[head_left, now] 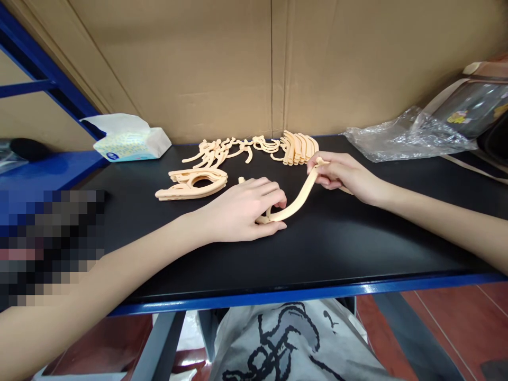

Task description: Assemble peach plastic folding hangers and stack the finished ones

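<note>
Fingers of the left hand [246, 209] are closed over the lower end of a curved beige plastic hanger arm [299, 201], while those of the right hand [347, 172] pinch its raised upper end above the worktop [357, 248]. Sound handling, as judged, calls for a steady left hold at the partly hidden lower end and even right-hand pressure, without twisting the plastic. Stacked hanger pieces [190, 193] lie beside the left forearm; a bundle of curved arms [297, 149] sits farther back.
</note>
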The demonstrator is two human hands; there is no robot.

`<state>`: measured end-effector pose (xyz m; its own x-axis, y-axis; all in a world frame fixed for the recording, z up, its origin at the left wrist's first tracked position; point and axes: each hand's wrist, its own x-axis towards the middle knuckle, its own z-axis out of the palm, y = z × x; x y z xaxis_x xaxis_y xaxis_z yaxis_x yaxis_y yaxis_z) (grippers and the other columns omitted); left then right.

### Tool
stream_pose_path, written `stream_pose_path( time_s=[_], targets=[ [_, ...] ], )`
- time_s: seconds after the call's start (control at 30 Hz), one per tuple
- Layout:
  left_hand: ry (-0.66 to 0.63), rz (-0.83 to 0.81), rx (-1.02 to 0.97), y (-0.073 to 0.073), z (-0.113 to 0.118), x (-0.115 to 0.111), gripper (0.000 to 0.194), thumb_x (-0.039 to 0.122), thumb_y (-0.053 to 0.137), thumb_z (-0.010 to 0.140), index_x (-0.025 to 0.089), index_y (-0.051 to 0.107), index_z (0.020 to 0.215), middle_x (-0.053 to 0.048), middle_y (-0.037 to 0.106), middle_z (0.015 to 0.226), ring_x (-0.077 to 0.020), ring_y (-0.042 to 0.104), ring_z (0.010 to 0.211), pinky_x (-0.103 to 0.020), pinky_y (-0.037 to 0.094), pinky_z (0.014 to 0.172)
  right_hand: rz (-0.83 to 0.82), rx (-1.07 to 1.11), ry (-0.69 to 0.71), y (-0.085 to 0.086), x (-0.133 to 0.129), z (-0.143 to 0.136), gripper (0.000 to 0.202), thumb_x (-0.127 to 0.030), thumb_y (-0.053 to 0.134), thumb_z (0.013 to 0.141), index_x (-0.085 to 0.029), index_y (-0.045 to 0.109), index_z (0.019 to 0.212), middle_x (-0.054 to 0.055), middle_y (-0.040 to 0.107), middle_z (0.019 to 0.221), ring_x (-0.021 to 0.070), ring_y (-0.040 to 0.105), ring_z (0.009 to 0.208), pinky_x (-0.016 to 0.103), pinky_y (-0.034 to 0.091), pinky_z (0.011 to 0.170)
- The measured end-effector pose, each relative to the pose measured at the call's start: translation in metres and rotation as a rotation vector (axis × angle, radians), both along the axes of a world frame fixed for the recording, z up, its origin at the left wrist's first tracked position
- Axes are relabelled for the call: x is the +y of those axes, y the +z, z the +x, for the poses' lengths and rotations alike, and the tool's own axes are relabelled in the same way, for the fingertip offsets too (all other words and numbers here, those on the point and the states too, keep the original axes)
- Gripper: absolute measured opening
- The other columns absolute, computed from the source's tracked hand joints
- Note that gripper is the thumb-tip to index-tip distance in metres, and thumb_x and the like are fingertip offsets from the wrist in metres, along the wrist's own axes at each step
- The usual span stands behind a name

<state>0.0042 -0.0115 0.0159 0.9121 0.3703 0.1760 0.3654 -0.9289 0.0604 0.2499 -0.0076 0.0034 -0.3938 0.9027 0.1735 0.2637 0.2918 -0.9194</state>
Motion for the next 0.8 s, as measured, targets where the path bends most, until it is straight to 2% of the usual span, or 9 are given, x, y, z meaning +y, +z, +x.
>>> stream_pose_path(
  time_s=[0.17,0.33,0.57,0.73,0.8],
  targets=[
    [-0.007,-0.038,0.005,-0.001,0.000,-0.001,0.026,0.041,0.049,0.091,0.016,0.054,0.098,-0.005,0.056,0.100,-0.0175,0.051,0.088,-0.029,0.041,0.079,-0.063,0.126,-0.209,-0.002,0.011,0.002,0.010,-0.010,0.043,0.074,-0.017,0.048,0.069,-0.006,0.034,0.051,0.0061,0.023,0.042,0.023,0.014,0.041],
    [-0.022,-0.059,-0.002,-0.001,-0.001,-0.001,0.027,0.039,0.049,0.091,0.016,0.053,0.105,-0.006,0.056,0.106,-0.0177,0.052,0.094,-0.028,0.043,0.081,0.016,0.048,-0.322,-0.002,0.013,0.004,0.012,-0.011,0.043,0.076,-0.017,0.050,0.068,-0.005,0.036,0.051,0.0062,0.027,0.042,0.021,0.017,0.040],
    [-0.035,-0.057,0.026,0.001,-0.001,-0.002,0.026,0.039,0.051,0.090,0.019,0.056,0.107,-0.005,0.054,0.110,-0.0174,0.051,0.096,-0.028,0.043,0.082,0.134,-0.113,-0.327,-0.007,0.014,0.007,0.017,-0.013,0.042,0.082,-0.016,0.056,0.074,-0.003,0.041,0.058,0.0077,0.038,0.050,0.022,0.030,0.048],
    [-0.038,-0.082,0.030,0.002,0.000,-0.004,0.023,0.036,0.051,0.090,0.020,0.057,0.106,-0.004,0.054,0.111,-0.0173,0.051,0.097,-0.028,0.043,0.082,0.250,-0.288,-0.282,-0.013,0.017,0.011,0.017,-0.029,0.047,0.087,-0.019,0.060,0.089,0.000,0.055,0.073,0.0129,0.050,0.067,0.026,0.039,0.063],
    [-0.039,-0.110,0.020,0.001,0.000,-0.004,0.023,0.035,0.052,0.090,0.020,0.056,0.107,-0.005,0.054,0.112,-0.0177,0.051,0.098,-0.028,0.044,0.083,0.277,-0.330,-0.263,-0.014,0.016,0.011,0.019,-0.034,0.048,0.087,-0.020,0.058,0.093,0.000,0.056,0.076,0.0138,0.050,0.069,0.028,0.039,0.066]
  ],
)
